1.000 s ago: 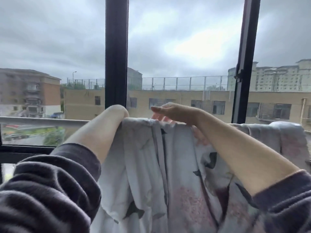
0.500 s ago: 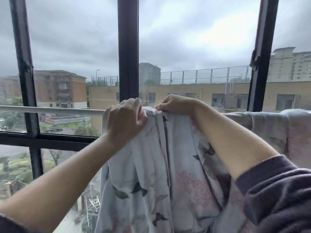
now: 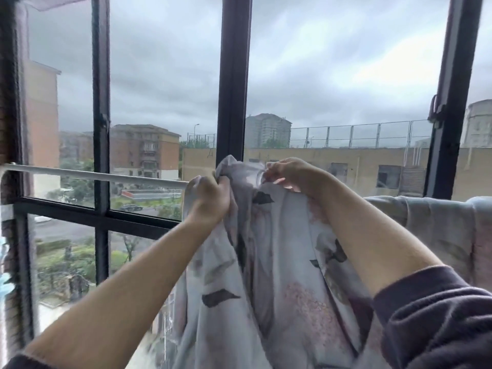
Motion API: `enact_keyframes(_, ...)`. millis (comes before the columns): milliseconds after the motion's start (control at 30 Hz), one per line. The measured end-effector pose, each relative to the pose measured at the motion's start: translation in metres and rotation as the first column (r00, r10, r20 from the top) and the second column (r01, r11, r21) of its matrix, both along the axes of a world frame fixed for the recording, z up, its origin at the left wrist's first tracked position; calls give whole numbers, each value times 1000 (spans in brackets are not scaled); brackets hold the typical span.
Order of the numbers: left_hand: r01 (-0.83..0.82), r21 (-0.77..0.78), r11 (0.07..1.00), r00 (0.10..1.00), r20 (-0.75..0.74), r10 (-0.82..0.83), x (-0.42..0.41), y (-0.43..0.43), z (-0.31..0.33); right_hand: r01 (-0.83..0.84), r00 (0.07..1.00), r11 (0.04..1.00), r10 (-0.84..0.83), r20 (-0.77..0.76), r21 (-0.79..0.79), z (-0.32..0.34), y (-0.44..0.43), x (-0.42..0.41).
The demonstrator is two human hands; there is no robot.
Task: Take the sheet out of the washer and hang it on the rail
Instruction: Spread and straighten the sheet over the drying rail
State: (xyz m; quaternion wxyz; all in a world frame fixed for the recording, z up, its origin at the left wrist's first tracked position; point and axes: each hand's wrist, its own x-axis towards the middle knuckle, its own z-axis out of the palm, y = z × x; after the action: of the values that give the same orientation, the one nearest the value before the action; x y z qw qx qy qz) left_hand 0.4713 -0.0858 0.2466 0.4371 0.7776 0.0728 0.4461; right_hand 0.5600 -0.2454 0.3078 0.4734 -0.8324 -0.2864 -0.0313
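Observation:
A pale sheet [image 3: 269, 262] with dark leaf and pink flower prints hangs over the white rail [image 3: 101, 175] in front of the window. Its right part lies draped along the rail toward the right edge. My left hand [image 3: 210, 201] grips a bunched fold of the sheet at rail height. My right hand [image 3: 290, 173] pinches the sheet's top edge just to the right, lifting it slightly above the rail. The rail under the sheet is hidden. The washer is out of view.
Dark window frame bars [image 3: 233, 81] stand right behind the rail, with a horizontal bar [image 3: 95, 218] lower left. A brick wall edge [image 3: 8, 235] is at far left. The rail's left stretch is bare. Buildings and street lie beyond the glass.
The view has swung left, showing more bare rail. My left hand has turned from a raised forearm into a fist gripping the sheet, and both hands have lifted the top edge.

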Motion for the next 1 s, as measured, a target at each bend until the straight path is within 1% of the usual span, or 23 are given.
enact_keyframes(33, 39, -108, 993, 999, 27, -36, 7, 11, 20, -34, 999, 997, 34, 8, -63, 0, -2, 0)
enact_keyframes(67, 65, -180, 981, 997, 52, -57, 15, 22, 39, -67, 997, 987, 72, 27, -147, 1, -5, -1)
enact_keyframes(100, 42, -182, 982, 998, 51, -34, 23, 32, 57, -95, 993, 969, 108, 47, -227, 1, -7, -5)
enact_keyframes(133, -12, -122, 992, 1000, 16, 14, 29, 40, 73, -114, 989, 950, 137, 61, -291, 0, -7, -7)
enact_keyframes(167, -77, -21, 997, 997, -31, 77, 33, 45, 86, -135, 983, 931, 168, 69, -340, -1, -7, -9)
enact_keyframes(200, -139, 108, 984, 987, -71, 147, 36, 50, 93, -153, 977, 911, 198, 79, -383, -1, -5, -8)
enact_keyframes(267, -185, 321, 929, 967, -111, 231, 44, 56, 98, -176, 962, 870, 252, 108, -460, -2, 1, -4)
enact_keyframes(333, -189, 470, 862, 930, -195, 310, 57, 63, 89, -189, 953, 858, 277, 120, -478, -4, 4, 1)
enact_keyframes(367, -163, 535, 829, 899, -266, 348, 66, 67, 81, -188, 954, 865, 274, 125, -466, -3, 5, 4)
enact_keyframes(400, -114, 584, 804, 854, -355, 379, 72, 70, 73, -196, 951, 866, 281, 124, -459, -4, 4, 5)
enact_keyframes(433, -36, 586, 809, 795, -474, 378, 78, 73, 67, -208, 949, 864, 291, 118, -458, -5, 3, 7)
enact_keyframes(467, 65, 536, 842, 726, -604, 328, 81, 74, 63, -213, 949, 862, 295, 113, -459, -6, 4, 10)
enact_keyframes(500, 170, 454, 875, 652, -718, 245, 80, 72, 63, -215, 948, 862, 297, 113, -460, -6, 3, 10)
enact_keyframes(533, 260, 382, 887, 582, -795, 172, 79, 70, 64, -212, 948, 859, 297, 117, -466, -6, 2, 9)
enact_keyframes(567, 320, 346, 882, 534, -835, 133, 78, 70, 66, -202, 948, 862, 291, 128, -464, -7, 3, 9)
enact_keyframes(633, 355, 312, 881, 503, -858, 101, 76, 71, 69, -167, 949, 879, 266, 168, -446, -7, 7, 4)
enact_keyframes(667, 369, 299, 880, 501, -861, 83, 75, 75, 69, -138, 950, 887, 244, 194, -441, -6, 14, 1)
enact_keyframes(767, 408, 259, 876, 483, -875, 33, 75, 87, 67, -17, 951, 885, 158, 266, -465, -4, 44, 1)
enact_keyframes(833, 422, 187, 887, 469, -882, -38, 75, 93, 64, 73, 960, 845, 84, 266, -530, -2, 65, 9)
enact_keyframes(900, 442, 100, 891, 461, -878, -130, 71, 99, 64, 69, 978, 825, 55, 201, -561, -2, 85, 18)
enact_keyframes(933, 455, 61, 888, 462, -869, -178, 69, 100, 63, 53, 984, 840, 48, 170, -541, -1, 89, 20)
enact_keyframes(1000, 498, -3, 867, 455, -851, -264, 70, 108, 63, 46, 984, 878, 43, 174, -477, -2, 94, 24)
